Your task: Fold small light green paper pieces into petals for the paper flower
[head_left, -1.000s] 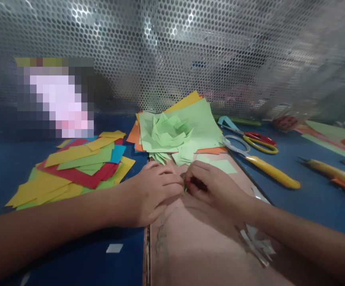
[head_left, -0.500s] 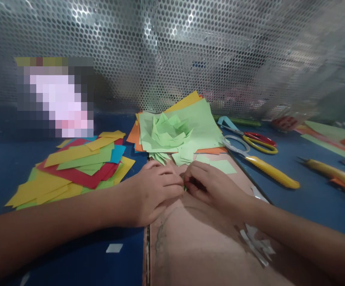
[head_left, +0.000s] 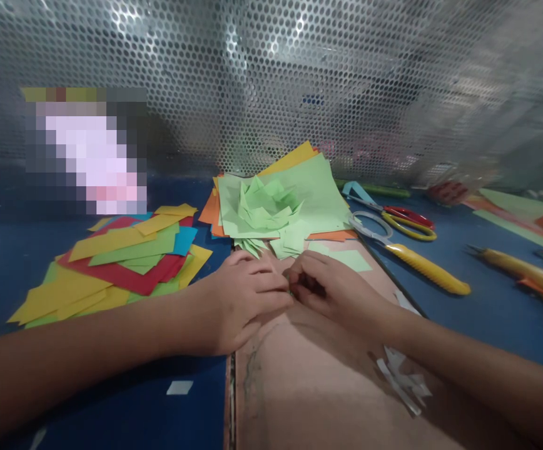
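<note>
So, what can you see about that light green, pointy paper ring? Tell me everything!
The light green folded-paper ring looks a bit like a crown, with sharp points around its rim. It seems to have several folded parts, with visible creases and an open middle. It sits open side up on a flat, light green paper sheet, beyond the person's left hand and right hand. Neither hand touches it. Its underside is hidden.
</note>
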Motion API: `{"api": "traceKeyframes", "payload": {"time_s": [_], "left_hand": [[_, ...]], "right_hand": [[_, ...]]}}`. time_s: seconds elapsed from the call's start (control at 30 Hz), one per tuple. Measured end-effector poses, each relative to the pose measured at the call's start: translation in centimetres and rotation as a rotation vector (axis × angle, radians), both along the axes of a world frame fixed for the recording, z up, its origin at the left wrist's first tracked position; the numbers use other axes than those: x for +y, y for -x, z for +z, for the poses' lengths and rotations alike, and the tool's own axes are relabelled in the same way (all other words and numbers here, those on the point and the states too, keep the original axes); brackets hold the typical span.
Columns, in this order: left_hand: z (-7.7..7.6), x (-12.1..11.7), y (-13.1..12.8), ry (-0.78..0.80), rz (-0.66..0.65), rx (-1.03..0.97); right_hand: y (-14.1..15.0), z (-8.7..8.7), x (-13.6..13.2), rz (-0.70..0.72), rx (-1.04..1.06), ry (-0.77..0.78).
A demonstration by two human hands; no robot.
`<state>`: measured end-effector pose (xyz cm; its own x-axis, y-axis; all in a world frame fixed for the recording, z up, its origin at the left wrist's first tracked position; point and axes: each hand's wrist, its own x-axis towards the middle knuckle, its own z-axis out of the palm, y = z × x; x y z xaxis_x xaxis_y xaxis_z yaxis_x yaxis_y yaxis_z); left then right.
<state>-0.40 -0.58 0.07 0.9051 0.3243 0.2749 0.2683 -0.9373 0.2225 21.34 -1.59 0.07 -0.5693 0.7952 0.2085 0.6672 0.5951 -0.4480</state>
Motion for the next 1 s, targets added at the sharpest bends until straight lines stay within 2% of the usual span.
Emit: {"api": "traceKeyframes", "payload": {"time_s": [0.23, 0.33, 0.5, 0.73, 1.0], "left_hand": [[-0.3, 0.1, 0.0, -0.023, -0.001, -0.036], [-0.4, 0.1, 0.1, -0.020, -0.006, -0.029], [-0.4, 0.0, 0.1, -0.007, 0.000, -0.042], [-0.2, 0.0, 0.1, 0.038, 0.028, -0.030], [-0.5, 0.0, 0.1, 0.024, 0.037, -0.026]], "right_hand": [[-1.3, 0.4, 0.3, -0.023, 0.085, 0.138], [-1.6, 0.6, 0.4, 0.023, 0.049, 0.112], [-1.5, 0.8, 0.4, 0.020, 0.007, 0.090], [-2.0, 0.8, 0.6, 0.145, 0.042, 0.087], [-1.6, 0.7, 0.4, 0.076, 0.000, 0.076]]}}
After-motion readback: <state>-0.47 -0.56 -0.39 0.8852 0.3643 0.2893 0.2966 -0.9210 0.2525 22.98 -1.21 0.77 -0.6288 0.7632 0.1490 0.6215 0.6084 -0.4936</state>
